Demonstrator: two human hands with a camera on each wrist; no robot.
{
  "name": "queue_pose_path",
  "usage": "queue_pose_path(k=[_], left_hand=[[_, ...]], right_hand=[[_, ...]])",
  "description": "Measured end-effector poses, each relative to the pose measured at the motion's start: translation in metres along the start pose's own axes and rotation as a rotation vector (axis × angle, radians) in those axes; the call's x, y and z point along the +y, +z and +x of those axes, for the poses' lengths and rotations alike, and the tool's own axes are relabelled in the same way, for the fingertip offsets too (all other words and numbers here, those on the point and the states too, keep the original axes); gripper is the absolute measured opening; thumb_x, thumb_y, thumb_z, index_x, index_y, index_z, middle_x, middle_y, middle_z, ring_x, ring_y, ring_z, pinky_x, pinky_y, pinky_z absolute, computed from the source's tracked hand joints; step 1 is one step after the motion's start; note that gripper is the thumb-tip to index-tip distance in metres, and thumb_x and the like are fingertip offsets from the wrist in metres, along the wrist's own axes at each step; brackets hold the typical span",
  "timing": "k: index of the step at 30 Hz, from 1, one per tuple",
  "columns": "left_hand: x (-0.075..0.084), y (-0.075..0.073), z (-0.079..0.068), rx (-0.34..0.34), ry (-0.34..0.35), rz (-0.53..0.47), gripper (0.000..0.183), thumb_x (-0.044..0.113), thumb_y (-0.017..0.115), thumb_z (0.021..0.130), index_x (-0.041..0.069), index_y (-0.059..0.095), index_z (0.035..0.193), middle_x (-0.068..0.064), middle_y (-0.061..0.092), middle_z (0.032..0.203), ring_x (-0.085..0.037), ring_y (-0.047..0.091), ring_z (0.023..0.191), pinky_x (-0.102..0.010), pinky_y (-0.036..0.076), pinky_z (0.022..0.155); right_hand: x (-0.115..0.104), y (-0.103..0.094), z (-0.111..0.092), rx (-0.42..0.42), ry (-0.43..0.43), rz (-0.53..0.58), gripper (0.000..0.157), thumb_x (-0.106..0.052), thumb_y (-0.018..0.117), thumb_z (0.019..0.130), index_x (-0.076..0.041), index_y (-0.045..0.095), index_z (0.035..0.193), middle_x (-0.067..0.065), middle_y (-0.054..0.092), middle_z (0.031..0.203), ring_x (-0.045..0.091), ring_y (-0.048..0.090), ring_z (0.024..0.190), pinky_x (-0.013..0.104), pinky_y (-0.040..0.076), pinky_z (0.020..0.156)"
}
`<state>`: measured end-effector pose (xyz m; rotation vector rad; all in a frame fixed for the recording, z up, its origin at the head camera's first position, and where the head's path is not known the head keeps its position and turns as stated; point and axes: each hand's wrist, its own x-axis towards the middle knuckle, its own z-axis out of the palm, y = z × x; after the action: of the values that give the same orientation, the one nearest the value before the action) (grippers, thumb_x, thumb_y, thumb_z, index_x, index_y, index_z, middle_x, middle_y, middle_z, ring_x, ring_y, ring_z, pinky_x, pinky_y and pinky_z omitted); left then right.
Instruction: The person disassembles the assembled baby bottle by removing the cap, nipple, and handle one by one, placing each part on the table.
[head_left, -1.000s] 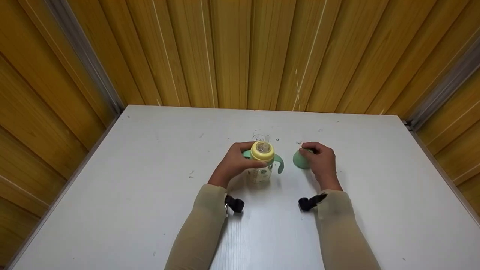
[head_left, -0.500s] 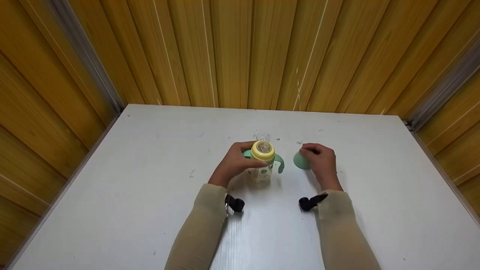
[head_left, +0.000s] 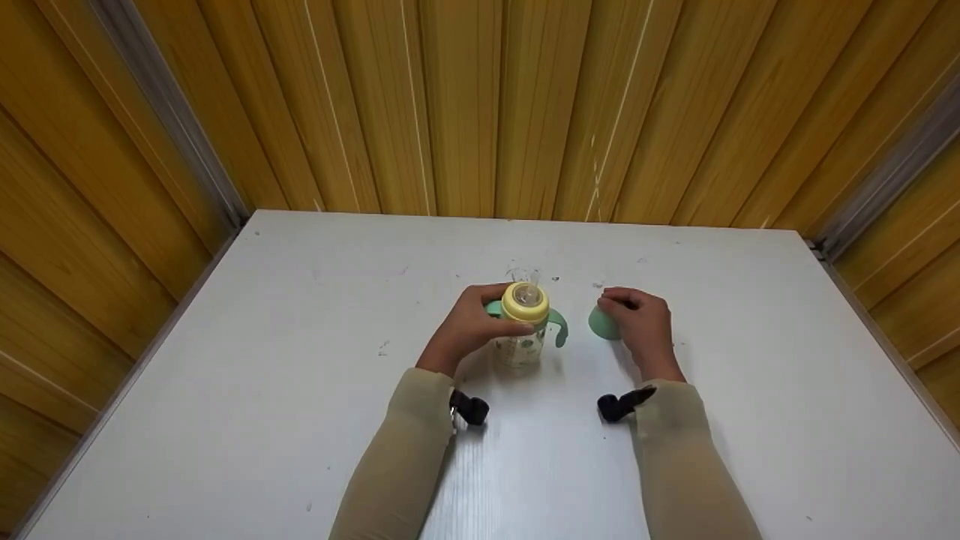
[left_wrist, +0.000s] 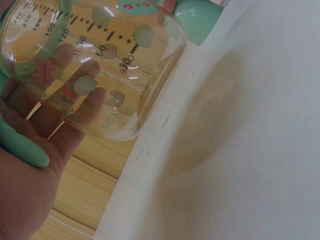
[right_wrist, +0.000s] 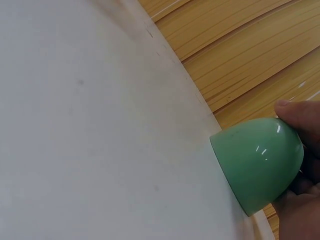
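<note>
My left hand (head_left: 476, 322) grips a clear baby bottle (head_left: 521, 350) around its upper part. The bottle has a yellow collar ring (head_left: 517, 309), a clear nipple and green side handles (head_left: 559, 328). In the left wrist view the bottle (left_wrist: 95, 65) shows printed measuring marks and small pictures, and its base is held above the white tabletop. To the right, my right hand (head_left: 641, 322) pinches the top of a green dome-shaped bottle cap (head_left: 602, 324). Seen from the right wrist, the cap (right_wrist: 260, 162) has its open rim down at the tabletop.
A white table (head_left: 262, 360) with small dark scuffs spreads under both hands. Yellow wood-grain panels (head_left: 465, 105) rise behind it and on both sides. Black wrist-camera mounts (head_left: 470, 409) stick out from both sleeves.
The green cap has shifted very slightly to the right under my right hand. My left hand and the bottle have hardly moved.
</note>
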<state>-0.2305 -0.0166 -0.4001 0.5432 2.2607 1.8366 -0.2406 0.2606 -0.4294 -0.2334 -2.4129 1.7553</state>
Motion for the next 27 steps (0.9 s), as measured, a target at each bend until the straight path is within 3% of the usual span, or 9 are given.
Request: queue_pose_path(k=[11, 18, 27], left_hand=[[-0.0001, -0.0018, -0.0015, -0.003, 0.010, 0.000, 0.060, 0.033, 0.089, 0.066, 0.029, 0.067, 0.122, 0.009, 0.068, 0.119, -0.014, 0.060, 0.112, -0.042, 0.044, 0.102], [-0.0016, -0.0026, -0.0011, -0.003, 0.037, 0.000, 0.059, 0.030, 0.088, 0.066, 0.028, 0.067, 0.122, 0.009, 0.069, 0.117, -0.014, 0.061, 0.111, -0.041, 0.045, 0.101], [-0.0010, -0.0025, -0.0010, 0.005, 0.007, 0.021, 0.060, 0.035, 0.089, 0.065, 0.031, 0.067, 0.121, 0.011, 0.068, 0.117, -0.013, 0.060, 0.112, -0.042, 0.044, 0.102]], right_hand=[[-0.0003, 0.0021, -0.0002, 0.003, -0.010, -0.017, 0.035, -0.027, 0.072, 0.087, -0.002, 0.069, 0.111, 0.009, 0.066, 0.120, 0.018, 0.055, 0.118, 0.034, 0.041, 0.104], [-0.0027, 0.0020, 0.0004, -0.009, 0.015, -0.028, 0.032, -0.031, 0.073, 0.087, -0.008, 0.071, 0.109, 0.005, 0.065, 0.121, 0.018, 0.054, 0.119, 0.035, 0.041, 0.105], [-0.0093, 0.0000, -0.0004, 0.001, 0.058, -0.061, 0.035, -0.037, 0.069, 0.089, -0.013, 0.068, 0.114, 0.004, 0.064, 0.122, 0.020, 0.053, 0.118, 0.038, 0.042, 0.106]])
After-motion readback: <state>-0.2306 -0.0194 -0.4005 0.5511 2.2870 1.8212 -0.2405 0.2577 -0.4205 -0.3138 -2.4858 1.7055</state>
